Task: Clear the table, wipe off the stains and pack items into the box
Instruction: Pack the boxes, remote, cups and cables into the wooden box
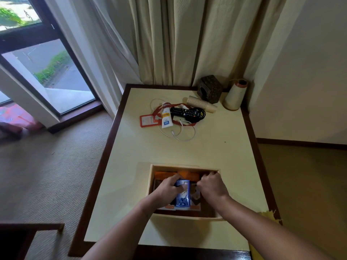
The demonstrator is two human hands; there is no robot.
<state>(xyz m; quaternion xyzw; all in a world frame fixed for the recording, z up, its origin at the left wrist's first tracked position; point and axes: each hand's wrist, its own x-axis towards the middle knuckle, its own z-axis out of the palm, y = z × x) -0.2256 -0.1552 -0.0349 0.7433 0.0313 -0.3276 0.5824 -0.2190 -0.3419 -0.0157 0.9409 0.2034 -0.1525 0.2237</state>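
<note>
A pale wooden box (150,184) sits near the front of the cream table (216,152). Both hands are inside it. My left hand (167,190) grips a blue packet (183,197) lying on orange and white items in the box. My right hand (212,186) has its fingers curled down in the box's right part; what they hold is hidden. Farther back lie a red badge holder (147,121) with its lanyard, a white tube (166,119), a black remote (185,112), a coiled black cable (200,114), a white cable (180,135) and a stack of paper cups (200,104).
A dark woven tissue box (210,89) and a cream cone-shaped vase (235,95) stand at the table's back right corner, by the curtains. A yellow cloth (270,215) hangs over the front right edge. A dark chair edge (28,231) is at bottom left.
</note>
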